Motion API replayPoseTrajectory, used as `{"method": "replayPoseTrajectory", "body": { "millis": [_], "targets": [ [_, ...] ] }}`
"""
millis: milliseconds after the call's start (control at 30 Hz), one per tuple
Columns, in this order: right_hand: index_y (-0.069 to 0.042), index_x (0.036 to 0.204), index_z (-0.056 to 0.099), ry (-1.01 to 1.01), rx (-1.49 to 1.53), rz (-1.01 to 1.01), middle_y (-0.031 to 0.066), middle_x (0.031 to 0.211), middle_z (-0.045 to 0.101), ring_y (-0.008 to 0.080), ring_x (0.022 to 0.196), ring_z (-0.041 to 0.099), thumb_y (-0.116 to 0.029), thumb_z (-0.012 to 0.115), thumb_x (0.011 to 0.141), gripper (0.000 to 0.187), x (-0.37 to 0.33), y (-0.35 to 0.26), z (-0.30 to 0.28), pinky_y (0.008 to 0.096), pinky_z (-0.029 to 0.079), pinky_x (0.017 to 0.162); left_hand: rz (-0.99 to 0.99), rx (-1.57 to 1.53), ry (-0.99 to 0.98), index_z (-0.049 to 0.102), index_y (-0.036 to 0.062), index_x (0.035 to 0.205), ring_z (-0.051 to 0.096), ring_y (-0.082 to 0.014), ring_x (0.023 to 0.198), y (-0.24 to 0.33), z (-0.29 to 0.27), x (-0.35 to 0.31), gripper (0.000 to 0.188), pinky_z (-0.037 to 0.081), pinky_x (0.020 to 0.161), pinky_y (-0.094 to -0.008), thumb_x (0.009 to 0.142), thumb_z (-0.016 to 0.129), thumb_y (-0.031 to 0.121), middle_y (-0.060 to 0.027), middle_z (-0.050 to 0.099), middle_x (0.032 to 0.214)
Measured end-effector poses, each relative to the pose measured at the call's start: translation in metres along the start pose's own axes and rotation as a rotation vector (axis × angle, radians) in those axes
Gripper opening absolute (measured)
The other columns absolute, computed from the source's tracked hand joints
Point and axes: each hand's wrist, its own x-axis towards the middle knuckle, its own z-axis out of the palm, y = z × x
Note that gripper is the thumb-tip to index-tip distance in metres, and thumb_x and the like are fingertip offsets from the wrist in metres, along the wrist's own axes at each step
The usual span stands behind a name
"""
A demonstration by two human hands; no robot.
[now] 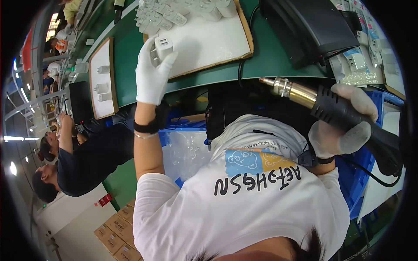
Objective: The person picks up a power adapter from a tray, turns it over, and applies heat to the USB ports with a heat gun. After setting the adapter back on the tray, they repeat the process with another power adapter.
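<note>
My left hand (150, 80), in a white glove with a dark band at the wrist, pinches a white USB wall charger (163, 46) between thumb and fingers. The two ports of the charger face up. It is held over the near left part of a white-lined shallow tray (209, 50). At the far side of that tray, many white chargers (174, 17) stand crowded together. My right hand (344, 126), also gloved, is wrapped round the black handle of a hot air gun (335, 106). The metal nozzle points left, toward the tray's near edge, apart from the charger.
A black box-shaped device (307, 30) stands on the green bench right of the tray. Farther right lie packaged small goods (357, 61). Blue bins (361, 174) flank me. At left, a second tray (102, 78) holds several chargers, beside a seated co-worker (96, 152). Cardboard boxes (117, 230) are stacked behind.
</note>
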Motion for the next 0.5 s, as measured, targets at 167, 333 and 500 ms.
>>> {"method": "replayPoseTrajectory", "body": {
  "millis": [167, 333, 500],
  "targets": [
    [0.002, 0.102, 0.051, 0.01, 0.062, 0.013, 0.0228, 0.084, 0.062, 0.0215, 0.066, 0.059, -0.05, 0.045, 0.088, 0.054, 0.007, 0.002, -0.004, 0.0302, 0.05, 0.063, -0.047, -0.708, -0.123, 0.046, 0.002, 0.118, 0.054, -0.0137, 0.096, 0.055, 0.019, -0.05, 0.056, 0.045, 0.084, -0.0259, 0.068, 0.071, -0.005, -0.0079, 0.054, 0.111],
    [0.0, 0.103, 0.053, -0.144, -0.08, -0.295, 0.0193, 0.084, 0.062, 0.0186, 0.065, 0.059, -0.03, 0.039, 0.094, 0.034, 0.02, 0.01, -0.001, 0.0262, 0.05, 0.059, -0.095, -0.719, -0.166, 0.047, 0.0035, 0.116, 0.054, -0.0135, 0.096, 0.063, 0.045, -0.079, 0.056, 0.045, 0.084, -0.0259, 0.067, 0.072, -0.006, -0.0076, 0.055, 0.11],
    [-0.001, 0.104, 0.054, -0.263, -0.338, -0.514, 0.0191, 0.083, 0.062, 0.0192, 0.063, 0.06, -0.028, 0.038, 0.096, 0.032, 0.025, 0.015, -0.01, 0.0258, 0.051, 0.056, -0.133, -0.672, -0.23, 0.047, 0.0049, 0.115, 0.054, -0.0134, 0.097, 0.062, 0.06, -0.088, 0.055, 0.045, 0.084, -0.0263, 0.067, 0.071, -0.006, -0.0061, 0.055, 0.11]
  ]
}}
